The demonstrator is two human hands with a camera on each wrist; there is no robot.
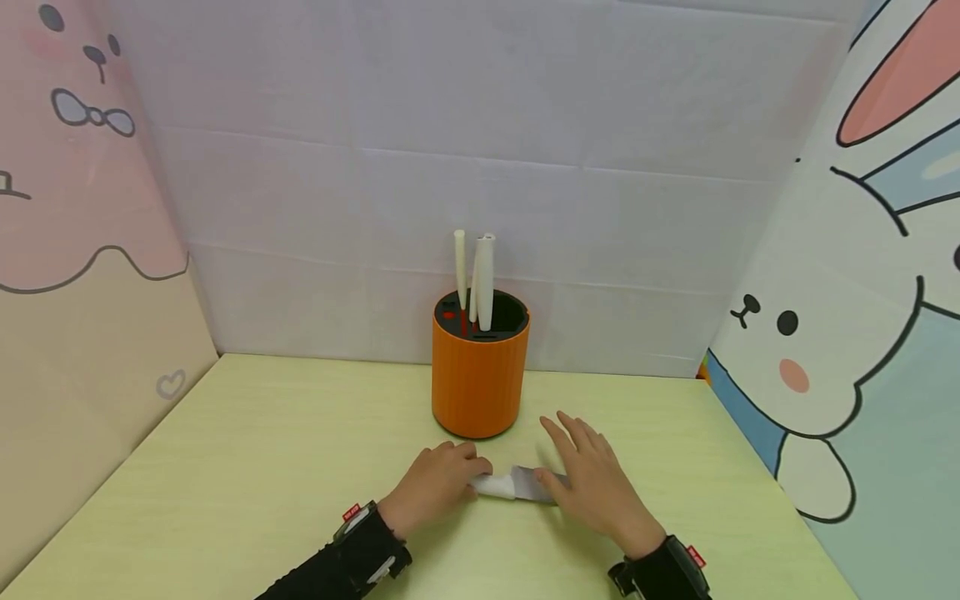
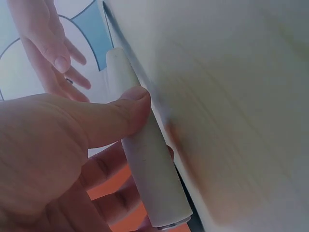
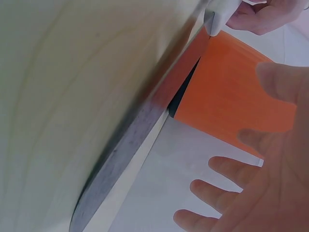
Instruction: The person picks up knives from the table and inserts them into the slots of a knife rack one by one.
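Observation:
A kitchen knife with a white handle and a broad grey blade is low over the table, its blade pointing right. My left hand grips the handle; in the left wrist view the thumb lies along the white handle. Beside the blade is my right hand, fingers spread. The right wrist view shows that hand's fingers apart from the blade, holding nothing. Behind both hands stands an orange round knife block with a dark top. Several white-handled utensils stick up from it.
The pale wooden table runs back to a white sheet-covered wall. A pink and cream panel closes the left side. On the right is a panel with a cartoon rabbit.

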